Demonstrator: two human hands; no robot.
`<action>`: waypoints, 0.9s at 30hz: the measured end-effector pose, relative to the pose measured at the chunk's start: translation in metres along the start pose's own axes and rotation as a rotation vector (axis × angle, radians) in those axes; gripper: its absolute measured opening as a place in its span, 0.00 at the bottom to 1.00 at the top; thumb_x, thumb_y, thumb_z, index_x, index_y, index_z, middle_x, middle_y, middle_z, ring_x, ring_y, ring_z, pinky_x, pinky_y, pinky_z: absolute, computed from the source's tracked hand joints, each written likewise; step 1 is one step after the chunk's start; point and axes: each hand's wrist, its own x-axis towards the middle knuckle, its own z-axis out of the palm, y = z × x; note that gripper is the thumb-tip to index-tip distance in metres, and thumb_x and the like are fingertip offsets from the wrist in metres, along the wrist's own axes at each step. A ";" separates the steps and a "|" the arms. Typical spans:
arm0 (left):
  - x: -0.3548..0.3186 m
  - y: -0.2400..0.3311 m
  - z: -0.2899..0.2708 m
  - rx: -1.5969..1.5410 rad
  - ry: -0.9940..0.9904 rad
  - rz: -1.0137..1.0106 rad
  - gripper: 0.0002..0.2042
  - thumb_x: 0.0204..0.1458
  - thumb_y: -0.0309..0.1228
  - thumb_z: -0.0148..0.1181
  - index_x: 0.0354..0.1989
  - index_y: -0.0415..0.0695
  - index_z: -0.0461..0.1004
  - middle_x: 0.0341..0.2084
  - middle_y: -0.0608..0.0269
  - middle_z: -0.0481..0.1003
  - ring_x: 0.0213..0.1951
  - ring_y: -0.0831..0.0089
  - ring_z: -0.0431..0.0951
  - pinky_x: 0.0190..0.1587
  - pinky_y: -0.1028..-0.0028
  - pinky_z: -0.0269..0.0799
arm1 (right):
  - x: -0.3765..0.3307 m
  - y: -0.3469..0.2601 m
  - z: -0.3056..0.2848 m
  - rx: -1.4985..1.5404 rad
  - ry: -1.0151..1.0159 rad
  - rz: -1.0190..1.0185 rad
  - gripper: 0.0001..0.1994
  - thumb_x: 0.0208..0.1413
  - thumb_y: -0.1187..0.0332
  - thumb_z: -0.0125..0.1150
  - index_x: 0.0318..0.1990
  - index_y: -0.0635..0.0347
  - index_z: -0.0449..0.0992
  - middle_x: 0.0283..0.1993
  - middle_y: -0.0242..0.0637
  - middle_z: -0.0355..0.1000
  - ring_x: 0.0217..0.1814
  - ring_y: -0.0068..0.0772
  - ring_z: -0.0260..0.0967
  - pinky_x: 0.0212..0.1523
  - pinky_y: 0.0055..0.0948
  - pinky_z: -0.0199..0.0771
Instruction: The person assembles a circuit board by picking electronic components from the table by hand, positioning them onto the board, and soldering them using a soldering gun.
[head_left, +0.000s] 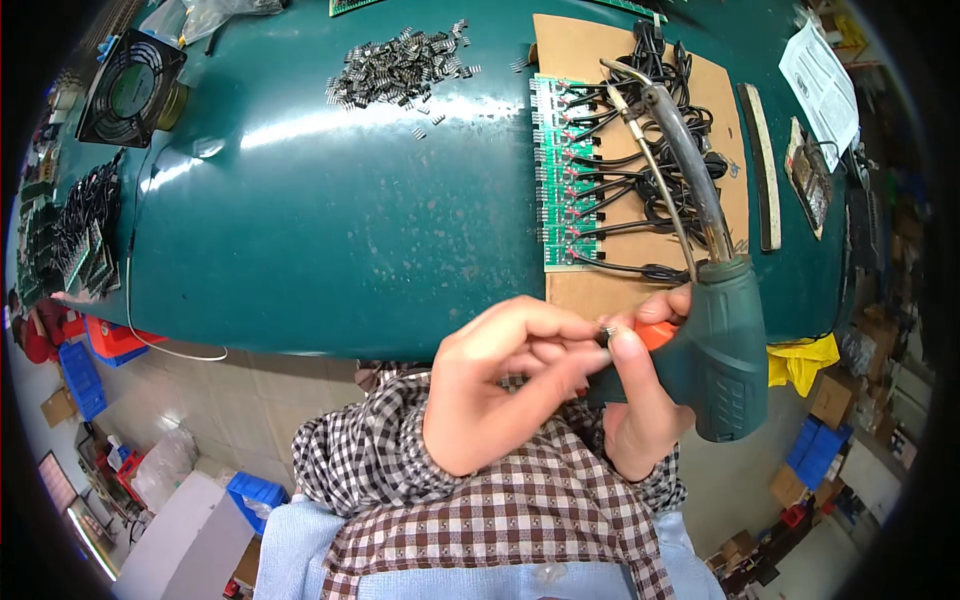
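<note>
My right hand [640,400] grips the green handle of a soldering gun [722,340] with an orange trigger; its long metal tip [660,120] points away over the table. My left hand [500,380] has its fingers pinched at a small silvery part by the gun's trigger side, touching my right thumb. Beyond the hands a green circuit board strip [556,180] lies on a brown cardboard sheet [575,50], with several black wired parts [650,190] plugged in along its right edge.
A pile of small black components [400,68] lies at the far middle of the green table [330,230]. A black fan [130,88] and stacked boards [70,240] sit at the left. Papers [820,85] and a dark strip [762,165] lie at the right.
</note>
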 end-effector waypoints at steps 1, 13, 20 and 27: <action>0.000 -0.002 0.000 -0.005 0.001 0.001 0.07 0.46 0.15 0.51 0.36 0.31 0.67 0.31 0.55 0.69 0.29 0.77 0.74 0.31 0.82 0.72 | -0.001 -0.001 0.003 0.000 0.010 0.001 0.20 0.40 0.84 0.52 0.44 0.64 0.60 0.35 0.36 0.61 0.35 0.27 0.64 0.39 0.28 0.68; -0.003 -0.005 -0.008 0.310 -0.023 0.249 0.06 0.47 0.17 0.51 0.34 0.30 0.67 0.27 0.55 0.70 0.25 0.78 0.74 0.26 0.83 0.72 | -0.012 0.005 0.002 -0.059 -0.009 -0.026 0.20 0.40 0.85 0.53 0.43 0.63 0.60 0.35 0.35 0.61 0.34 0.26 0.63 0.36 0.24 0.66; 0.022 0.000 -0.023 0.077 0.205 -0.112 0.06 0.51 0.27 0.51 0.32 0.35 0.68 0.21 0.62 0.72 0.19 0.84 0.70 0.21 0.87 0.65 | -0.022 0.004 -0.026 -0.017 -0.024 -0.072 0.16 0.47 0.74 0.52 0.45 0.64 0.60 0.36 0.37 0.61 0.33 0.29 0.63 0.34 0.29 0.67; 0.038 -0.011 -0.030 0.123 0.154 -0.164 0.07 0.50 0.29 0.53 0.31 0.36 0.69 0.20 0.63 0.72 0.19 0.84 0.70 0.21 0.86 0.65 | -0.041 0.000 -0.046 0.056 0.088 -0.022 0.22 0.46 0.62 0.55 0.43 0.69 0.60 0.33 0.42 0.62 0.32 0.37 0.68 0.33 0.34 0.73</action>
